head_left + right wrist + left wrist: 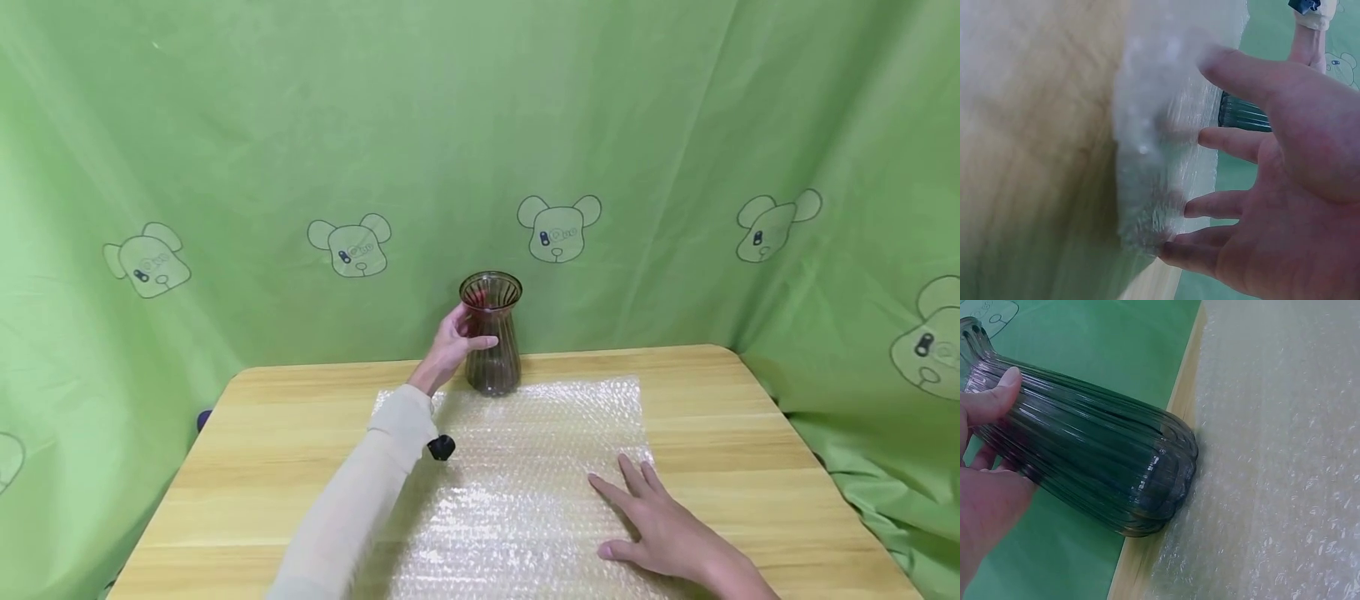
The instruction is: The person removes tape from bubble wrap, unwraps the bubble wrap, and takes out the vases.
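Observation:
A dark, ribbed glass vase (496,367) with a flared rim stands upright at the back of the table, by the far edge of a sheet of bubble wrap (525,500). My left hand (454,340) grips it round the upper body, thumb across the front. In the left wrist view the vase (1097,444) shows clear ribs and a scalloped base close to the wrap. My right hand (663,529) lies with spread fingers over the right side of the bubble wrap. The right wrist view shows those fingertips (1207,137) at the sheet.
The wooden table (262,467) has rounded back corners. Green fabric (450,150) with bear-head prints hangs behind and on both sides. A small black object (441,447) sits by the left sleeve's cuff, over the wrap.

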`<state>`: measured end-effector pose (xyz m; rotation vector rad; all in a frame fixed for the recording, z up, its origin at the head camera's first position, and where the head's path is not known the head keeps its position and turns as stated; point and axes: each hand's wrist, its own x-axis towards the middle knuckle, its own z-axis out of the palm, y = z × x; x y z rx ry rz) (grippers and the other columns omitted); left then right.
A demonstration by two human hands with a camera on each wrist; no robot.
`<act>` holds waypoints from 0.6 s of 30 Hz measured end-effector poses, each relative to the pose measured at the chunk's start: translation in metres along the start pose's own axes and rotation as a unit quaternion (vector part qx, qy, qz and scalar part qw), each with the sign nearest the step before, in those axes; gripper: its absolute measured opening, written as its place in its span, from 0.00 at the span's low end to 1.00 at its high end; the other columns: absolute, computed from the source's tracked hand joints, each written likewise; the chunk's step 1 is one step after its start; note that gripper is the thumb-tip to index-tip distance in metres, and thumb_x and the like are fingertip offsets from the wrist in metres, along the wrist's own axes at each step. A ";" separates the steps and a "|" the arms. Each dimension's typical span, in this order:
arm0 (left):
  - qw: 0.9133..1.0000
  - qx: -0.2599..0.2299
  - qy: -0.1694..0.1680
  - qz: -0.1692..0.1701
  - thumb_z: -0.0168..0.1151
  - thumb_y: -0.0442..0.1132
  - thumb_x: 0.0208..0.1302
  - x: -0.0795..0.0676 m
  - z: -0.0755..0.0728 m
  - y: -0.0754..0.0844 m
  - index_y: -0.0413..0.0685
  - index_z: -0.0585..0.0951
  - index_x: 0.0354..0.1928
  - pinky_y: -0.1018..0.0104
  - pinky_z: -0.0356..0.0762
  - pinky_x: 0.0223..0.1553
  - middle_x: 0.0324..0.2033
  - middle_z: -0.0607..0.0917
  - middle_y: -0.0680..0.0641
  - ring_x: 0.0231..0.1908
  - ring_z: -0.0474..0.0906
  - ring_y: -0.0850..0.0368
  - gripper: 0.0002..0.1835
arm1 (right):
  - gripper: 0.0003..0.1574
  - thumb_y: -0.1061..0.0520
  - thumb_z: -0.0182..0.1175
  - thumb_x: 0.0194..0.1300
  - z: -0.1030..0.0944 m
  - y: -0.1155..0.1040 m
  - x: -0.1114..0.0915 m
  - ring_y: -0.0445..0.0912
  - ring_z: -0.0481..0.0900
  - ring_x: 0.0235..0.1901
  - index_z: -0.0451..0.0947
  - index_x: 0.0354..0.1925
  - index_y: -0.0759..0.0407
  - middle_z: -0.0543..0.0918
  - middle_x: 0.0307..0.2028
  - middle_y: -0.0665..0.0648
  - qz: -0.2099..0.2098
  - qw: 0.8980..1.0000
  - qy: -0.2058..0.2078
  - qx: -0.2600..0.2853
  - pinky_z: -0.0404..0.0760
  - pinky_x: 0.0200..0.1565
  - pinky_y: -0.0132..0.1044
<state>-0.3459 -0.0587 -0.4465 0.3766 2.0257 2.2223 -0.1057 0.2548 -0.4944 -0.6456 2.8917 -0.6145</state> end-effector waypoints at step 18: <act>0.997 0.060 -0.023 -0.031 0.72 0.26 0.56 0.000 -0.004 0.006 0.52 0.62 0.77 0.53 0.63 0.76 0.73 0.71 0.44 0.73 0.66 0.47 0.48 | 0.55 0.30 0.70 0.55 0.000 0.003 -0.003 0.85 0.51 0.68 0.68 0.73 0.51 0.54 0.74 0.81 0.003 1.000 0.009 0.003 0.72 0.52 0.80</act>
